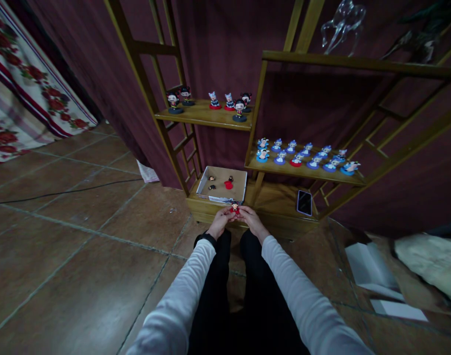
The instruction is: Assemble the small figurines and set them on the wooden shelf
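My left hand and my right hand meet in front of me, both closed on a small figurine with a dark head and a red base. They hover just before a shallow cardboard box on the bottom shelf. Inside the box lie a loose red base and a few small dark pieces. Both arms wear grey sleeves.
A wooden shelf unit carries several figurines on red and dark bases. A lower shelf holds several figurines on blue bases. A phone lies on the bottom board. Papers and a bag lie at the right. A cable crosses the tiled floor.
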### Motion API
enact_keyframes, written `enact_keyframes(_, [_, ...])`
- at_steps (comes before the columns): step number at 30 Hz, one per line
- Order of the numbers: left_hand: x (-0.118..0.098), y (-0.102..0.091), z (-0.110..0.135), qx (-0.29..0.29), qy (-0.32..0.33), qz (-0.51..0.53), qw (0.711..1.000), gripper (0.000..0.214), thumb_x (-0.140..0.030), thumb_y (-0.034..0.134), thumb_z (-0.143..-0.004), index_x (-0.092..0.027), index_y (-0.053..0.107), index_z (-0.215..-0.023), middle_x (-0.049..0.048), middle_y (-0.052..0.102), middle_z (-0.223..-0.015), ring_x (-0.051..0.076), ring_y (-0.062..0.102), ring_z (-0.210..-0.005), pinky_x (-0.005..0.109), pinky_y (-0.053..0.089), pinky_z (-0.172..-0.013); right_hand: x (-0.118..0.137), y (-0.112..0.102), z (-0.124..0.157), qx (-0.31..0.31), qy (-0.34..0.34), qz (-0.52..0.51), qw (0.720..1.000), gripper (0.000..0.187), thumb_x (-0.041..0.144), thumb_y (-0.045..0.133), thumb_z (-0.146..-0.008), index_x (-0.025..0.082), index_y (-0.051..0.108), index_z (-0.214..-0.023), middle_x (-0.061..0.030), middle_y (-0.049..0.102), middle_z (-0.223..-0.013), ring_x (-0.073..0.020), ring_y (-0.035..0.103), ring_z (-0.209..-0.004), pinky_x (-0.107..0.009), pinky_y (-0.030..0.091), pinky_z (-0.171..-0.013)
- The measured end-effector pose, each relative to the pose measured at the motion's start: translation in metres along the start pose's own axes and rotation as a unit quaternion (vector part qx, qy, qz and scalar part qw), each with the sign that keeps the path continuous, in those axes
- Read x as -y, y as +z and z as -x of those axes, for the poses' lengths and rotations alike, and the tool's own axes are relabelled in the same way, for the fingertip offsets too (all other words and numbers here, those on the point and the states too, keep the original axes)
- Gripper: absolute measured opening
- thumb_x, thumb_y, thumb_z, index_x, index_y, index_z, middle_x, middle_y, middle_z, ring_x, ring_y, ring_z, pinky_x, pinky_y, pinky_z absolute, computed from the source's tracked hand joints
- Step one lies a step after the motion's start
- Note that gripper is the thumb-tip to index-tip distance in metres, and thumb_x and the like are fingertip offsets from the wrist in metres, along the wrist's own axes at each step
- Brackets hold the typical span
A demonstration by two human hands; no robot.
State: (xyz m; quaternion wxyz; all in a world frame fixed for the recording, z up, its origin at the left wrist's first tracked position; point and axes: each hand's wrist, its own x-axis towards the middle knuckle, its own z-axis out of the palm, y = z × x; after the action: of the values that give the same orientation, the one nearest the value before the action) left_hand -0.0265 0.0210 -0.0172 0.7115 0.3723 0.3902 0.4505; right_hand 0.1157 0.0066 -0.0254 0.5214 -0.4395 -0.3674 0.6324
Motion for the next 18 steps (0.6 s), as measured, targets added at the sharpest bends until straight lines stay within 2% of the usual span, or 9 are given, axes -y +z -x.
enact_keyframes(8, [-0.0017, -0.0004, 0.0018, 0.011, -0.013, 0.016, 1.0, 0.035, -0.013, 0.071, -0.062, -0.013, 0.063, -0.096, 0.0063, 0.066, -0.076, 0.01, 0.059, -0.061, 0.02, 0.043, -0.059, 0.0004, 0.002, 0.0006, -0.004, -0.016, 0.004, 1.0, 0.035, 0.037, 0.071, -0.061, 0.021, 0.06, -0.09, -0.001, 0.064, -0.083, -0.0121, 0.06, -0.071, -0.032, 0.047, -0.076])
enact_keyframes(14, [-0.001, -0.0005, 0.0021, -0.031, -0.006, 0.031, 0.999, 0.044, -0.006, 0.066, -0.062, -0.016, 0.057, -0.105, 0.0024, 0.062, -0.072, 0.01, 0.06, -0.061, 0.021, 0.045, -0.059, 0.0009, 0.0009, -0.0003, -0.002, -0.018, -0.006, 1.0, 0.04, 0.035, 0.074, -0.058, 0.021, 0.058, -0.092, -0.0026, 0.065, -0.088, -0.0141, 0.061, -0.075, -0.033, 0.048, -0.077])
enact_keyframes(18, [-0.0007, -0.0016, 0.0023, -0.03, -0.002, 0.039, 0.999, 0.039, -0.005, 0.063, -0.062, -0.015, 0.058, -0.1, 0.0037, 0.063, -0.073, 0.011, 0.061, -0.061, 0.022, 0.045, -0.06, -0.0001, 0.0002, -0.0001, 0.008, -0.021, -0.016, 1.0, 0.038, 0.033, 0.074, -0.059, 0.022, 0.058, -0.092, -0.0022, 0.064, -0.089, -0.0143, 0.062, -0.076, -0.033, 0.048, -0.078])
